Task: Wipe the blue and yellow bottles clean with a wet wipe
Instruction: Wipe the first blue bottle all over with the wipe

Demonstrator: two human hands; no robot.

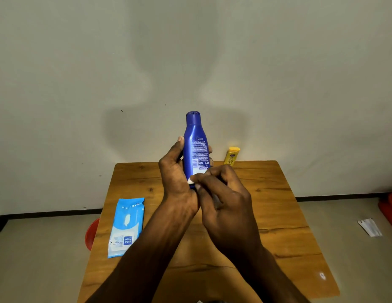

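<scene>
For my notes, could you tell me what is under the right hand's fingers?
A bit of white wipe shows under the right hand, against the blue bottle; the rest is covered.

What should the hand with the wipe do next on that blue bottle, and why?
Probably slide the right hand with the white wipe upward: it sits at the base of the blue bottle that the left hand holds upright.

Table (278, 215) bare at right; wipes pack (126, 227) lies left; yellow bottle (232, 155) stands far edge.
</scene>
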